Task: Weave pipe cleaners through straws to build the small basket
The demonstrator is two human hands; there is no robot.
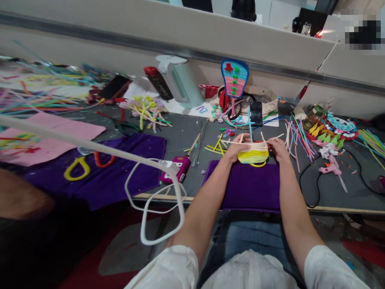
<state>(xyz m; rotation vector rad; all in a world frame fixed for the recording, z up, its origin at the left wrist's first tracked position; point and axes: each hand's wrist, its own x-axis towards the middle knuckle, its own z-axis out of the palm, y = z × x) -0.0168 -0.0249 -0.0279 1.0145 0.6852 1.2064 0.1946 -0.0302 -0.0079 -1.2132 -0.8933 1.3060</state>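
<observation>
A small panel of pipe cleaners, yellow at the near side and cream at the far side, is held between my two hands. My left hand is closed on its left edge, with the thumb lying over the cream rows. At the right edge my right hand pinches the cream pipe cleaner ends. A light blue pipe cleaner stem points away from the panel's far side. Beneath the work lies a folded purple cloth. Loose yellow pipe cleaners lie left of my left hand.
A finished pipe cleaner fan stands behind, near a pale kettle. To the right are a pink glue gun with a black cord and pipe cleaner flowers. A white cable-like frame crosses at left, near another person's arm.
</observation>
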